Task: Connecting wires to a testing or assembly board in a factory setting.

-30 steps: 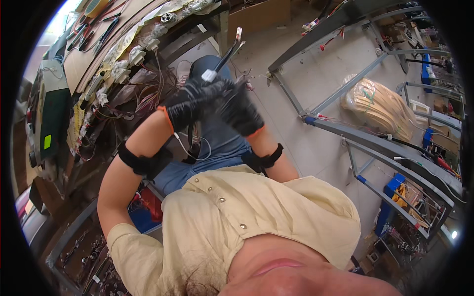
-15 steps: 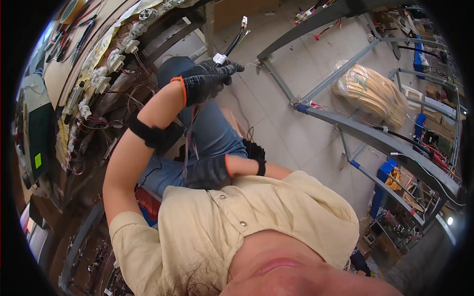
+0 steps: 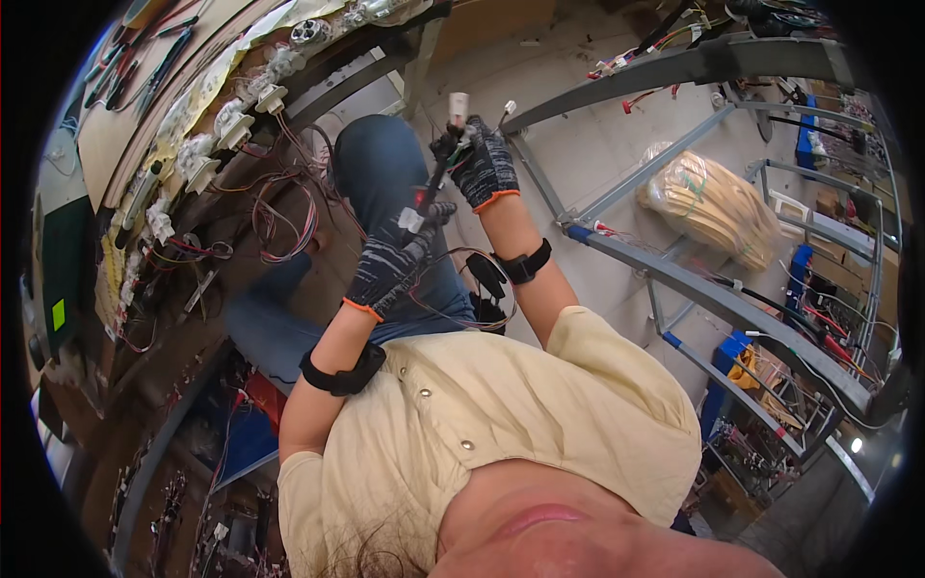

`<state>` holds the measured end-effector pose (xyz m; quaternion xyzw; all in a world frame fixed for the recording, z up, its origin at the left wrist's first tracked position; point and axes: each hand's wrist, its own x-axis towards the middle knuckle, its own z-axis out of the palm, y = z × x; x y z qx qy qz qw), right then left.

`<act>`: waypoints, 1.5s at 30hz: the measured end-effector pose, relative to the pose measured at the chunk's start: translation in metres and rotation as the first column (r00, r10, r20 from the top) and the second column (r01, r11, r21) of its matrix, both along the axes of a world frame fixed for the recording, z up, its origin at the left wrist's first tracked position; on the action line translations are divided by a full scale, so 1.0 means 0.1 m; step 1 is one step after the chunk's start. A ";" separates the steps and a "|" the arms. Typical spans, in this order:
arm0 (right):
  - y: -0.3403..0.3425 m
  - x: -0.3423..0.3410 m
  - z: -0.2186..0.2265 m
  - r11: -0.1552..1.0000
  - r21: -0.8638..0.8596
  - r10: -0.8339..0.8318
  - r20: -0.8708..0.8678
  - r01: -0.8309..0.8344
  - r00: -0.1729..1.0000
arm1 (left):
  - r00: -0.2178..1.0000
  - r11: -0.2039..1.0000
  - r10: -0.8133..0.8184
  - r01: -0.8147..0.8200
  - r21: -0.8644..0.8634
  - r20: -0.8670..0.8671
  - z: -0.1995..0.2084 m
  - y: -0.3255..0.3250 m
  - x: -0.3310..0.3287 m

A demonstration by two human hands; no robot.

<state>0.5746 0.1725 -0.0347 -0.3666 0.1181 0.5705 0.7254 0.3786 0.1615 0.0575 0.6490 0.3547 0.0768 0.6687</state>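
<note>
A wire harness [image 3: 436,181] with a dark sleeve runs between both gloved hands above my knee. My left hand [image 3: 393,258], in a grey-black glove with an orange cuff, is closed round its lower part, beside a white tag [image 3: 410,221]. My right hand [image 3: 487,166], gloved alike, has its fingers pinched on the harness's far end. A white connector [image 3: 459,106] stands out there, and a smaller white plug [image 3: 510,108] sticks out to the right. Thin loose wires [image 3: 515,297] loop down by my lap.
At left, a workbench [image 3: 111,159] carries pliers-like tools, white sockets and hanging bundled wires [image 3: 279,231]. Grey metal frames [image 3: 713,255] curve along the right, draped with cables. A plastic-wrapped tan bundle [image 3: 713,204] lies among them. Blue bins [image 3: 725,361] stand farther right.
My right hand has risen from my lap to the harness's far end. My left hand has come down and nearer my body, still gripping the harness.
</note>
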 end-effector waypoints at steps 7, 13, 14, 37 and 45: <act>0.36 0.30 0.45 0.984 -0.010 -0.147 0.504 0.176 0.851 | 0.882 0.888 0.438 -0.396 -0.233 0.172 -0.21 0.00 -0.06; 0.54 0.40 0.75 0.996 0.019 0.048 0.701 -0.086 0.711 | 0.805 0.794 0.589 -0.561 -0.233 0.071 -0.12 0.05 -0.08; 0.57 0.39 0.85 0.996 0.021 0.045 0.705 -0.084 0.708 | 0.803 0.785 0.596 -0.588 -0.197 -0.023 -0.11 0.07 -0.08; 1.00 0.32 1.17 0.980 0.043 0.109 0.704 -0.195 0.702 | 0.788 0.751 0.568 -0.614 0.244 0.236 0.16 0.16 -0.11; 0.97 0.33 1.07 0.992 0.035 0.026 0.885 -0.122 0.465 | 0.770 0.711 0.603 -0.637 0.297 0.209 0.18 0.17 -0.07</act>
